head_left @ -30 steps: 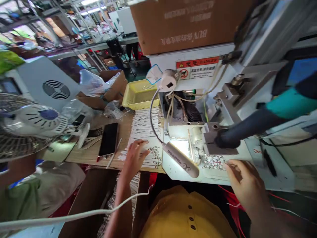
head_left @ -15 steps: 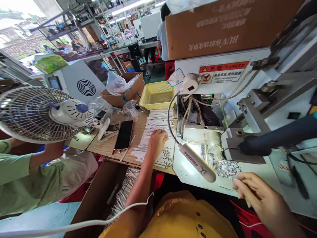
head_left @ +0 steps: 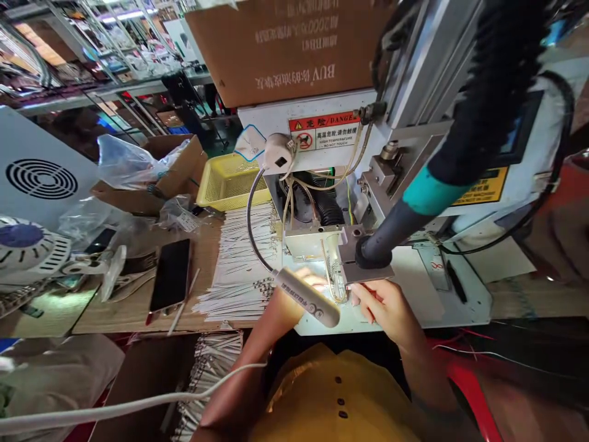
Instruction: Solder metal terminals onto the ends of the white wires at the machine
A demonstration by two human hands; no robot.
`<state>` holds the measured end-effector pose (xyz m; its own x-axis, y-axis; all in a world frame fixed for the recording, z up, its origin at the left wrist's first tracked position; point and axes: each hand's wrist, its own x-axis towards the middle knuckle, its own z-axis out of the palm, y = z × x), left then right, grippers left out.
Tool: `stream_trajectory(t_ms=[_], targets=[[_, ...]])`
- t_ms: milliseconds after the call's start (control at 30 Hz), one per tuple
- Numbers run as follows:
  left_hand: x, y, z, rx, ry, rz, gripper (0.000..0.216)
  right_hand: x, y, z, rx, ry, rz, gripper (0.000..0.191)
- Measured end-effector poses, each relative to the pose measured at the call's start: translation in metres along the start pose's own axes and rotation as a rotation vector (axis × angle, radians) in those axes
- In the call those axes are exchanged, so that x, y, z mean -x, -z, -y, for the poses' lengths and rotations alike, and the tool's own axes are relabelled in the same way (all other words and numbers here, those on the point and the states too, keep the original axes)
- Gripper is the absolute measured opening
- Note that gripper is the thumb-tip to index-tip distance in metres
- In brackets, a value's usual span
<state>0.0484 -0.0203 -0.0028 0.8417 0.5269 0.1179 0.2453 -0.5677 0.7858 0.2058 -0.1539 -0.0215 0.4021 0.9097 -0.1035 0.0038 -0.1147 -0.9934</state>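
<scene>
My left hand (head_left: 307,281) reaches under the lamp head (head_left: 307,305) onto the lit white plate of the machine (head_left: 414,270). Its fingers are bunched together and partly hidden by the lamp; what they hold is hidden. My right hand (head_left: 385,308) is just right of it, fingertips pinched close below the grey metal block (head_left: 352,270), where thin wires (head_left: 332,279) hang. What it pinches is too small to name. A pile of white strips (head_left: 242,264) lies on the wooden table to the left of both hands.
A black hose with a teal band (head_left: 416,199) ends on the metal block. A phone (head_left: 171,274), a fan (head_left: 27,245), a yellow basket (head_left: 227,181) and cardboard boxes (head_left: 184,169) sit to the left. A white cable (head_left: 138,402) crosses my lap.
My left hand left the strip pile and moved right to the lit plate. My right hand moved up from the machine's front edge to the metal block. The view swung and dropped closer.
</scene>
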Motion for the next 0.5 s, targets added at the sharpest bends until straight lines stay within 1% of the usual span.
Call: stream_trajectory(t_ms=[67,133,267,333,500], targets=[[-0.002,-0.011,-0.003,0.031,0.005,0.009,0.029,-0.004,-0.005,0.000,-0.028,-0.008,0.010,0.035],[-0.004,-0.016,-0.004,0.032,0.023,0.031,0.032,-0.005,-0.008,0.000,-0.041,-0.019,0.019,0.036],[-0.006,-0.016,-0.005,0.035,0.084,0.042,0.024,-0.006,-0.013,-0.006,0.009,-0.033,-0.027,0.037],[-0.007,-0.015,-0.006,0.041,0.091,0.041,0.021,-0.006,-0.015,-0.009,0.031,-0.034,-0.055,0.038],[-0.008,-0.016,-0.008,0.054,0.110,0.012,0.027,-0.006,-0.017,-0.012,0.025,-0.037,-0.068,0.039]])
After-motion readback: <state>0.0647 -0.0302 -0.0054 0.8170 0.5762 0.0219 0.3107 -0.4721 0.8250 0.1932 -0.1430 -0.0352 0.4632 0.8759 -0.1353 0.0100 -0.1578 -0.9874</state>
